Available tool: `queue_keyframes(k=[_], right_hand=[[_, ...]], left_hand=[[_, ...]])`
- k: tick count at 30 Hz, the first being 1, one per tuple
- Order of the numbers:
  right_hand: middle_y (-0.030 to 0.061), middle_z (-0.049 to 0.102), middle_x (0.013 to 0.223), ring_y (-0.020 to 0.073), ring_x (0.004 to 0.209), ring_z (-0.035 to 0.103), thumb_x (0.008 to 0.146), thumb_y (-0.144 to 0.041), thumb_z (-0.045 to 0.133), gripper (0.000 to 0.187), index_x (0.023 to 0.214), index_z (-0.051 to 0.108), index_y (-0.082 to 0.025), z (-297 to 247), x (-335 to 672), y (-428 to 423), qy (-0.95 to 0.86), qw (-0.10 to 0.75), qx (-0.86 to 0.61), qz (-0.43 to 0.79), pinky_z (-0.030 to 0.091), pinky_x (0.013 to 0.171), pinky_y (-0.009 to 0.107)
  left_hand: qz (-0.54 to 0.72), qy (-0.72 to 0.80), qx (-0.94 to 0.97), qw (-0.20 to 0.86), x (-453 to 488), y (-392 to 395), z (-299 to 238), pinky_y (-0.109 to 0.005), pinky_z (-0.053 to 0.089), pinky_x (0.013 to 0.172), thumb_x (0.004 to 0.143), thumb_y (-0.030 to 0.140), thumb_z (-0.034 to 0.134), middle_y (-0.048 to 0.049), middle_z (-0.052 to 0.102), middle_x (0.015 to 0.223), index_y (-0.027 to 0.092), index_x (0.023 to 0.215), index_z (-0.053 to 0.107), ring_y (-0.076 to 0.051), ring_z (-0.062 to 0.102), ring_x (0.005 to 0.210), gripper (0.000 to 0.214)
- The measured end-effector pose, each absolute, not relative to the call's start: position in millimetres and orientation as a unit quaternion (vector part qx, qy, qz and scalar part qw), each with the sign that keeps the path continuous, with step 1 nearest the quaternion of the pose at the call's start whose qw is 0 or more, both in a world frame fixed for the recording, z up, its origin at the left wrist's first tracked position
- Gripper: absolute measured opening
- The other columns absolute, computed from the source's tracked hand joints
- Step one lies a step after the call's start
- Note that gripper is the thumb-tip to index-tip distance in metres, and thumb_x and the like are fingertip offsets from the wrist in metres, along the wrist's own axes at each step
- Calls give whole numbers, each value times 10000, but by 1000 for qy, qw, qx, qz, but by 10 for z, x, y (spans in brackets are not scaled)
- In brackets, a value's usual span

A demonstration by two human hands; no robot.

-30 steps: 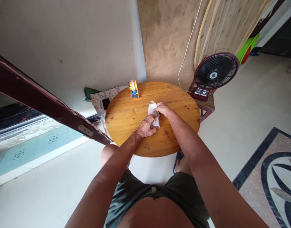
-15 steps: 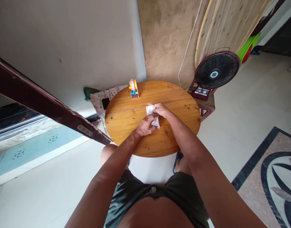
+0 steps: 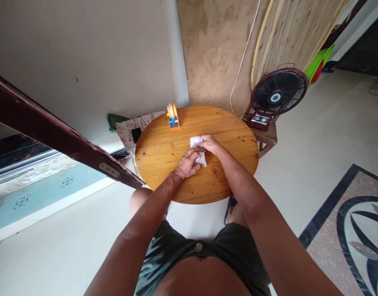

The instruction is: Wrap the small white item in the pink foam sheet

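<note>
A small whitish plastic-wrapped packet (image 3: 201, 159) is at the middle of the round wooden table (image 3: 158, 164); its contents cannot be made out. My left hand (image 3: 188, 162) grips its near part from the left, fingers curled over it. From the right, my right hand (image 3: 208, 143) pinches the packet near its far end. Both hands partly hide it. Beyond them, close to the table's far edge, stands an orange and blue tape dispenser (image 3: 173, 116) with a roll of tape on it.
A black fan (image 3: 275, 97) stands on a wooden stool (image 3: 267, 133) right of the table. Left of the table, a dark phone-like object (image 3: 136, 135) lies on printed sacking (image 3: 124, 128). A dark red post (image 3: 84, 150) slants in from the left. A white cord (image 3: 241, 61) hangs along the wall.
The packet's far end looks flatter and neater now, its loose edge folded down. Both hands keep their grip and have barely moved. The whole view has shifted slightly.
</note>
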State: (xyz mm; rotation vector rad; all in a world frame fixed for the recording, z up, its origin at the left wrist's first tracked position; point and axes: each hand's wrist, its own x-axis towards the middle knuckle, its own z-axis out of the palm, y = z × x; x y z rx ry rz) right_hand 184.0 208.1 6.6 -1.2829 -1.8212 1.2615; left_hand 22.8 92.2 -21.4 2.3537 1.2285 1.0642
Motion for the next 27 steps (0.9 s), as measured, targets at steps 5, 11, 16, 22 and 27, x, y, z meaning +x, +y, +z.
queue_keyframes(k=[5,11,16,22,27], right_hand=[[-24,669,712,128,648,574,627,-272,719,205,794,695,-156,40,1872,2047,-665,331,-457,489,432,587,213],[-37,620,672,124,616,522,608,-344,706,238,754,646,-166,138,1901,1935,-648,367,-436,504,413,577,229],[-26,624,705,134,654,521,614,-370,683,250,760,641,-172,226,1920,1844,-670,373,-411,493,421,614,244],[-54,546,656,121,646,472,659,-395,656,219,707,604,-188,241,1971,1734,-734,350,-402,420,359,595,222],[-58,511,628,114,632,445,693,-379,648,200,685,608,-183,337,2019,1601,-762,335,-419,362,327,585,223]], left_hand=[[340,448,816,134,216,891,-195,-457,508,1037,807,291,698,-113,591,1233,218,1128,608,-279,593,1161,340],[369,468,797,100,229,812,-217,-480,482,1089,794,308,717,-108,484,1349,222,1101,653,-305,488,1296,325],[378,478,788,93,239,748,-236,-472,524,1038,834,292,671,-91,527,1231,274,1130,669,-276,532,1190,296],[374,476,794,59,263,707,-203,-492,497,1031,875,369,633,-126,545,1268,221,1146,677,-302,526,1171,312],[345,495,797,23,293,616,-164,-501,458,1049,912,484,605,-145,557,1312,190,1180,689,-325,514,1200,407]])
